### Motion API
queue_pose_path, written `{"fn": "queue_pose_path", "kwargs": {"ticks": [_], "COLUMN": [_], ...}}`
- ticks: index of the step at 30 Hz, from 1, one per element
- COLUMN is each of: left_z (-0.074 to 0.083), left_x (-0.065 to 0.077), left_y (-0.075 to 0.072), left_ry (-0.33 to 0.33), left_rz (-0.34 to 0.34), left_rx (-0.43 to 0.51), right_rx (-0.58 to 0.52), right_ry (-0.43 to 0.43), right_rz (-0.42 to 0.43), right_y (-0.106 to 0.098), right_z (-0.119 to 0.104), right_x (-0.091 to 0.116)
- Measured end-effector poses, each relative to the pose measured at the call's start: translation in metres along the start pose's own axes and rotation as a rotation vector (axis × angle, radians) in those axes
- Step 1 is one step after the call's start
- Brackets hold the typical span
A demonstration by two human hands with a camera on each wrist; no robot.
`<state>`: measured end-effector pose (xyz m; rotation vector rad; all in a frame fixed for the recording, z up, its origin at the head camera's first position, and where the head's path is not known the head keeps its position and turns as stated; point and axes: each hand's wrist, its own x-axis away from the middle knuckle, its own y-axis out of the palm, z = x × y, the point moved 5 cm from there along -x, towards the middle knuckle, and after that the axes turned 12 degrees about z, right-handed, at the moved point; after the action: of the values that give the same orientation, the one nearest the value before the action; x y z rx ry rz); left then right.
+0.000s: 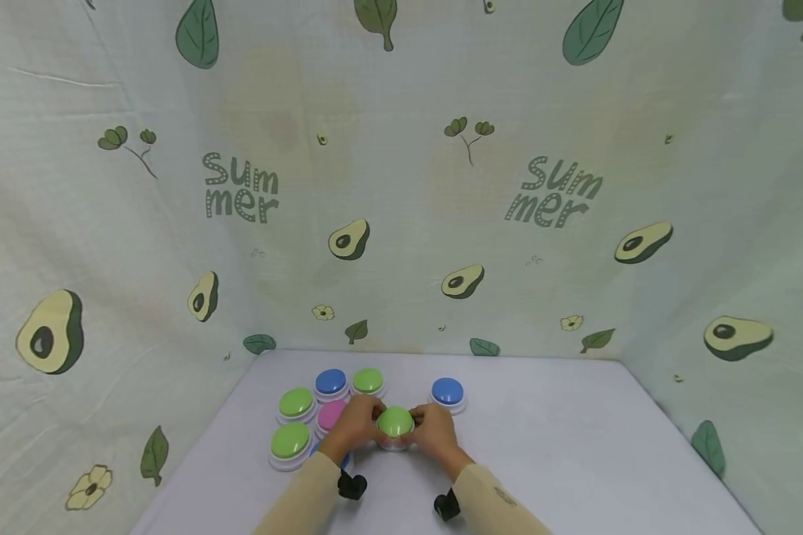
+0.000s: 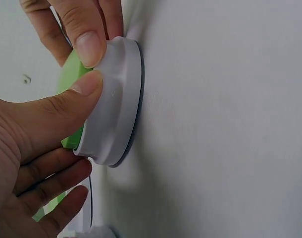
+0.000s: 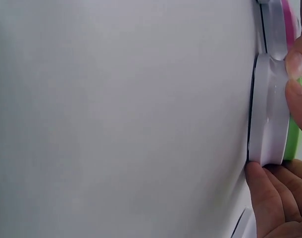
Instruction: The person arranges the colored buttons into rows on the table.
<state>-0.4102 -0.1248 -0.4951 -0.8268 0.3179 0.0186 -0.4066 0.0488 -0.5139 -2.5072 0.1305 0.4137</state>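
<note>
A push button with a green dome (image 1: 395, 421) and a white round base (image 2: 114, 99) stands on the table, between both hands. My left hand (image 1: 358, 423) grips its left side, thumb on the near rim and fingers round the far edge. From the other side my right hand (image 1: 436, 432) grips it in the same way. The two thumbs nearly meet at the front, as the left wrist view shows. A pink push button (image 1: 331, 413) sits just beyond my left hand, and a blue one (image 1: 317, 450) is partly hidden by that wrist.
Left of the hands, green push buttons (image 1: 291, 440) (image 1: 297, 402) (image 1: 368, 380) and a blue one (image 1: 331, 382) stand close together. Another blue button (image 1: 447, 391) stands alone behind my right hand. A patterned cloth (image 1: 401, 178) hangs around the white table (image 1: 562, 446).
</note>
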Motion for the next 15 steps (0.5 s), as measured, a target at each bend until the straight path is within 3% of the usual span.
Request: {"fn": "queue_pose_path", "kwargs": {"ticks": [8,15], "left_z": [0.015,0.025], "left_x": [0.003,0.003], "left_y": [0.019,0.04], "left_ry": [-0.022,-0.024], "left_rz": [0.003,0.025], "left_rx": [0.076,0.14], "right_rx": [-0.017,0.039], "right_ry": [0.023,0.027], "right_rz": [0.009,0.002], "right_y": [-0.02,-0.04], "right_z": [0.017,0.027], "right_x": [0.004,0.006]}}
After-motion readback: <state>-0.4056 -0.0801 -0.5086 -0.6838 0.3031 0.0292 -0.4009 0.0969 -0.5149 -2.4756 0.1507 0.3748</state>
